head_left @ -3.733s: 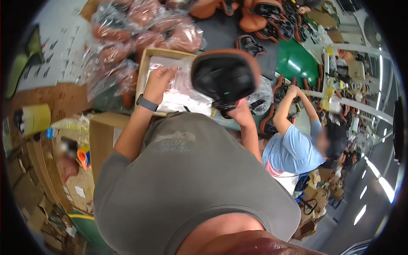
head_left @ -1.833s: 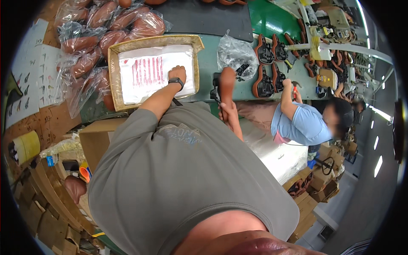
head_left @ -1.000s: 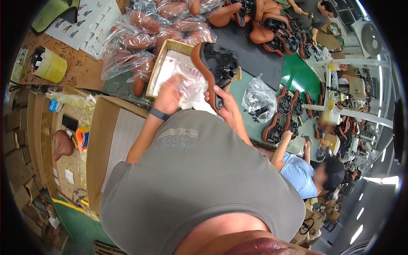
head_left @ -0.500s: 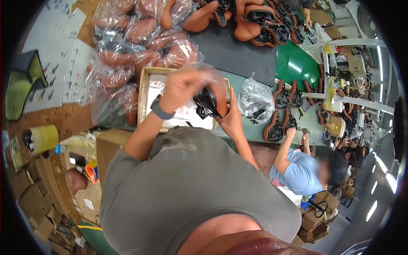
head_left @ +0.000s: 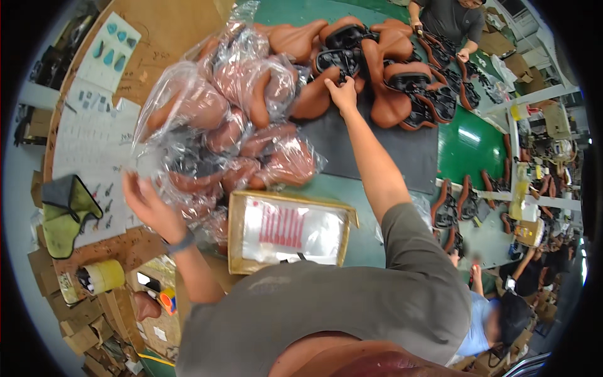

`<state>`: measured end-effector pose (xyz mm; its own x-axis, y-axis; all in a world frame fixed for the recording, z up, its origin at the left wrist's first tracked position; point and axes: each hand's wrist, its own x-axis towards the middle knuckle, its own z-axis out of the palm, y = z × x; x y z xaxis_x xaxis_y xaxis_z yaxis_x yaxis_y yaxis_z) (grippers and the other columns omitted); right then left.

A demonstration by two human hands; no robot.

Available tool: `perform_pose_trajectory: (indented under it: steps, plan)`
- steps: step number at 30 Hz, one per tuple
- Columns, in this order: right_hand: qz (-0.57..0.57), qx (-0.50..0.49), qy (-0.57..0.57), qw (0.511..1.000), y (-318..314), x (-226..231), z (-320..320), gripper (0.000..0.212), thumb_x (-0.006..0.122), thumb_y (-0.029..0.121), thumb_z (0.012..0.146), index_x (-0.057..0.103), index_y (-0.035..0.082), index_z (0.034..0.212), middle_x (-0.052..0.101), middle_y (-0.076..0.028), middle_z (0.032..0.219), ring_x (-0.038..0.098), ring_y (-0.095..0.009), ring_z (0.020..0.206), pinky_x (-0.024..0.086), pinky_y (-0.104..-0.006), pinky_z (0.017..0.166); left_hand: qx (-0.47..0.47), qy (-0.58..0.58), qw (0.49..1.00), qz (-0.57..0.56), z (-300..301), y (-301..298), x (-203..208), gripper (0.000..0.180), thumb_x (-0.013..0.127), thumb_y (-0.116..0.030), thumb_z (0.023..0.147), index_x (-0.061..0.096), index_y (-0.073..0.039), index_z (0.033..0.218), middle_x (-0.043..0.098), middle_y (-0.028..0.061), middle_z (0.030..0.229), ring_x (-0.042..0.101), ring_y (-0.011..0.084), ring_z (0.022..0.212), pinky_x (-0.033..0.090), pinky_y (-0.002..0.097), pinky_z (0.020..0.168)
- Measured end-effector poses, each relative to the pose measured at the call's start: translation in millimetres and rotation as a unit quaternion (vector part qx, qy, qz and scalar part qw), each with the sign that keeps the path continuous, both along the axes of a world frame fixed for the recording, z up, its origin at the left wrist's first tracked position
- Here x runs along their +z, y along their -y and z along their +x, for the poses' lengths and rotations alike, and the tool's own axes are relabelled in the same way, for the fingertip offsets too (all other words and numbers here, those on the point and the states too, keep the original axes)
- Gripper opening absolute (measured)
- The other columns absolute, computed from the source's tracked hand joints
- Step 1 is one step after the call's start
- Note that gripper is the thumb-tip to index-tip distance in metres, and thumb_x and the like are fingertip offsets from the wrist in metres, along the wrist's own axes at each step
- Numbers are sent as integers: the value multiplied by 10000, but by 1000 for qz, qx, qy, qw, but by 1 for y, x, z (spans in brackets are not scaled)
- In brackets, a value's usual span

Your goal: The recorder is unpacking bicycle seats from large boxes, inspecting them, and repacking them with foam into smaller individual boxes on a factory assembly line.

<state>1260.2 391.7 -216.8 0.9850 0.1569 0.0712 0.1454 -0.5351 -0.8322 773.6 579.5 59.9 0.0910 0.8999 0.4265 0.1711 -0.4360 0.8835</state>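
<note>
My right hand [head_left: 342, 95] reaches far forward and grips the narrow end of a brown bicycle saddle [head_left: 310, 98] at the edge of a pile. Other brown saddles [head_left: 397, 100] lie beside it, several with their black undersides up. My left hand [head_left: 149, 204] is held out to the left with its fingers apart and nothing in them, slightly blurred. Just beyond it lies a heap of brown saddles in clear plastic bags [head_left: 201, 110]. Close to my body stands an open shallow carton [head_left: 235, 235] with clear plastic bags [head_left: 323, 231] inside.
A dark mat [head_left: 377, 160] lies under the saddle pile. Printed sheets [head_left: 94, 157] and a green-black cloth [head_left: 69, 217] are at the left, near a yellow container [head_left: 103, 276]. A person in blue [head_left: 477, 327] works at the right, another person [head_left: 449, 25] at the far side.
The saddle both hands held over the carton is no longer in them. My left hand has moved left; my right has reached forward and taken hold of another saddle. The view has shifted.
</note>
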Motion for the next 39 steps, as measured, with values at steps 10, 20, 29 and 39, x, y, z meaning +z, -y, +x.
perform_pose_trajectory:
  steps: [10,20,29,39]
  plan:
    - [-22,28,13,999,70,15,-34,770,959,442,763,673,-2,1323,760,-265,1247,752,-416,1122,588,-482,973,-563,-347,743,-104,-26,192,-199,304,739,-249,993,747,-64,1234,770,155,1087,752,360,1003,602,451,874]
    - [-132,-186,24,973,440,81,-463,613,919,255,869,682,-78,1325,647,-196,1109,655,-348,1047,528,-450,958,-652,-454,608,-6,-23,329,-361,361,758,-371,939,705,-31,1050,750,211,1007,720,432,955,572,549,849]
    - [-126,-144,-256,948,517,-16,-685,624,889,225,896,627,-31,1401,726,-199,1160,708,-366,920,595,-419,809,-568,-415,710,24,-47,347,-408,285,651,-286,1039,734,-26,960,717,229,1021,684,446,969,558,545,868]
    - [406,-99,-541,730,459,23,-629,418,734,240,1049,623,-35,1344,749,-152,1159,733,-246,871,642,-371,758,-447,-214,867,-49,-115,268,-338,128,788,-169,898,746,-108,1002,788,130,980,749,394,917,587,504,818]
